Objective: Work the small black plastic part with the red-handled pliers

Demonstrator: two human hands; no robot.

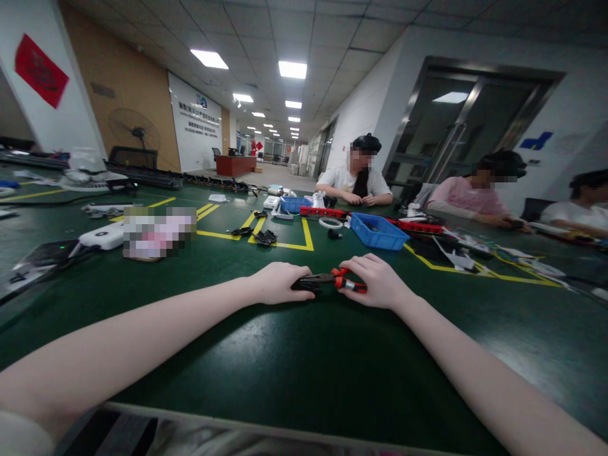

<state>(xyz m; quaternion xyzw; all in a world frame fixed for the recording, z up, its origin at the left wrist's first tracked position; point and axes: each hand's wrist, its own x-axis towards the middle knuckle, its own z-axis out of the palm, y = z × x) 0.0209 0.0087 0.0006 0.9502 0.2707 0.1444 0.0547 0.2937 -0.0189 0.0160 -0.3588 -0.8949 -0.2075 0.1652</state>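
Red-handled pliers (350,281) are in my right hand (377,282), its fingers wrapped round the handles. The jaws point left and reach a small black part (306,286), which my left hand (280,282) grips between thumb and fingers. Whether the jaws are closed on the part cannot be made out. Both hands are just above the green table (304,354), near the middle of the view. Beyond them lie small piles of black parts (265,237).
A blue bin (377,232) stands beyond my right hand, with a smaller blue bin (295,204) farther back. A white device (102,235) and cables lie at the left. Several people sit across the table. Yellow tape marks the tabletop.
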